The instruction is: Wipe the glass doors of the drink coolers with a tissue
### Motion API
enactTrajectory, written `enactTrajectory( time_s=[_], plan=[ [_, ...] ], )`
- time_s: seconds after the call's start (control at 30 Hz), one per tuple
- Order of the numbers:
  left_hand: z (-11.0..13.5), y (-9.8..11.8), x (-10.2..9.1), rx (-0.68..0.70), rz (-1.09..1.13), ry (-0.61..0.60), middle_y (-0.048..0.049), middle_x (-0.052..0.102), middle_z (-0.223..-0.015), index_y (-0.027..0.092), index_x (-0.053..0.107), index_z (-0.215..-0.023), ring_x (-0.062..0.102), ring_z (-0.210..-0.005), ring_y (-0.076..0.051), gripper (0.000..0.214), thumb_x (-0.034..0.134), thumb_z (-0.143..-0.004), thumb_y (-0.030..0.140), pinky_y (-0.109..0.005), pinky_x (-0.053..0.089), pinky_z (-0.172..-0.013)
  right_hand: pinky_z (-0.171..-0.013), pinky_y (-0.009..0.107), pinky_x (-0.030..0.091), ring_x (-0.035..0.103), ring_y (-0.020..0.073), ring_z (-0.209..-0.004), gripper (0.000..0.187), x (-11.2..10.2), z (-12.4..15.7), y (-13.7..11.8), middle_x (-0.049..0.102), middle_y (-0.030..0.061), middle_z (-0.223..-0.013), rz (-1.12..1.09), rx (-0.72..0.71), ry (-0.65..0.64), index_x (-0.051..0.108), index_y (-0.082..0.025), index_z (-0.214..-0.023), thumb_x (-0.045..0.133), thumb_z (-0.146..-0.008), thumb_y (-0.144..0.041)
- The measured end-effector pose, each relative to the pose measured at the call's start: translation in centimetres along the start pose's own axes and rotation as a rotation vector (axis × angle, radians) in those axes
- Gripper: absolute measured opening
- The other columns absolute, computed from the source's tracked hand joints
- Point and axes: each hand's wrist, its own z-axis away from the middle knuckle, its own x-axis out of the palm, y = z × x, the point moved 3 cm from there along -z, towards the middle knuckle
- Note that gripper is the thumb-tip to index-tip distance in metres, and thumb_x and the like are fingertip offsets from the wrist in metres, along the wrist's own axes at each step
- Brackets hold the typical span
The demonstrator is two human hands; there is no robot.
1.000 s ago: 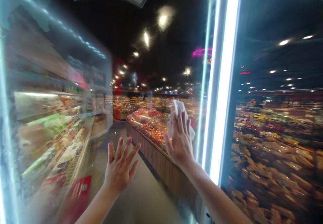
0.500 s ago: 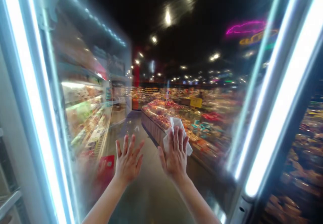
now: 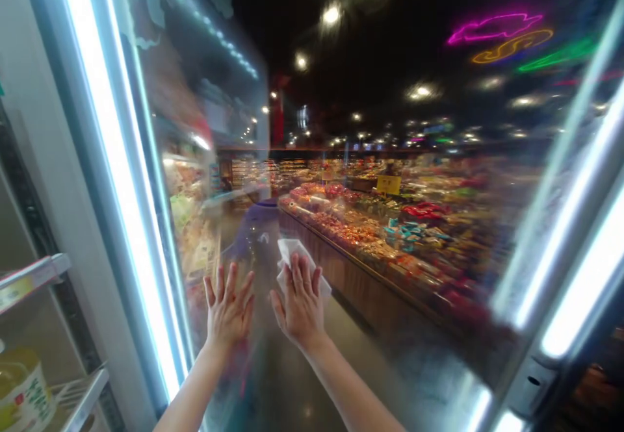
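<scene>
Both of my hands are stretched out in front of me, palms forward, at a clear glass pane [image 3: 419, 367] with lit edges. My right hand [image 3: 302, 305] lies flat over a white wipe [image 3: 291, 246] and holds it against the glass; part of the wipe sticks out past the fingertips and to the right. To its left, my left hand [image 3: 228, 312] is spread with nothing in it and appears to rest on the glass. Whether the left palm presses fully on the pane is hidden.
Bright light strips [image 3: 114, 159] run along the frame on both sides. White shelves [image 3: 36, 276] with a yellowish bottle [image 3: 22, 386] stand at lower left. Beyond the glass are a long produce display [image 3: 341, 224], a yellow sign [image 3: 389, 184] and neon shapes [image 3: 497, 28].
My view has turned, so more of the left shelves shows. Both hands appear further left in view, the right one with the wipe still under it, and the hands are slightly closer together.
</scene>
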Motion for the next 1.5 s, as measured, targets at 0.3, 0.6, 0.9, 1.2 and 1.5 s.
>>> enactTrajectory(
  time_s=[0.3,0.6,0.9,1.2,1.5],
  plan=[
    [5.6,-2.5,-0.5,0.024,0.042,-0.040,0.0021,0.011,-0.174,0.039,0.022,-0.162,0.006,-0.162,-0.027,0.075,0.053,-0.096,0.020,-0.056,0.003,-0.132,-0.133,0.043,0.003,0.010,0.0190,-0.161,0.059,3.1,2.7,-6.5,0.038,0.0055,-0.166,-0.027,-0.134,-0.018,0.040,-0.013,-0.157,0.047,-0.101,-0.029],
    [10.2,-0.6,0.4,0.065,0.076,-0.122,-0.0051,0.014,-0.174,0.032,0.023,-0.163,0.007,-0.162,-0.031,0.077,0.053,-0.093,0.016,-0.056,0.001,-0.132,-0.133,0.044,0.004,0.011,0.0229,-0.162,0.066,1.5,8.3,-5.1,0.028,0.0061,-0.170,0.063,-0.090,-0.047,0.037,-0.011,-0.159,0.052,-0.099,-0.035],
    [3.9,4.4,1.5,0.101,0.063,-0.104,-0.0045,0.011,-0.175,0.036,0.021,-0.163,0.006,-0.162,-0.034,0.079,0.055,-0.094,0.019,-0.065,0.003,-0.129,-0.131,0.057,0.008,0.004,0.0342,-0.161,0.083,-0.6,1.9,2.9,0.008,0.0174,-0.173,0.137,0.093,-0.061,0.013,-0.005,-0.164,0.052,-0.099,-0.036],
    [4.8,13.3,5.8,0.323,0.113,-0.055,-0.0025,0.030,-0.169,0.031,0.036,-0.159,0.013,-0.161,-0.027,0.069,0.056,-0.093,0.026,-0.053,0.003,-0.132,-0.123,0.056,0.036,0.009,0.0280,-0.162,0.076,-6.2,13.1,10.9,0.009,0.0123,-0.174,0.212,0.245,0.032,0.007,-0.015,-0.166,0.044,-0.101,-0.024],
    [-0.9,21.8,7.3,0.331,0.065,-0.029,-0.0037,0.034,-0.168,0.028,0.041,-0.156,0.011,-0.161,-0.029,0.066,0.057,-0.092,0.021,-0.056,0.001,-0.131,-0.124,0.064,0.030,0.004,0.0326,-0.162,0.078,-11.9,5.8,23.6,0.004,0.0146,-0.175,0.138,0.380,0.049,-0.003,-0.018,-0.166,0.042,-0.105,-0.035]
  ],
)
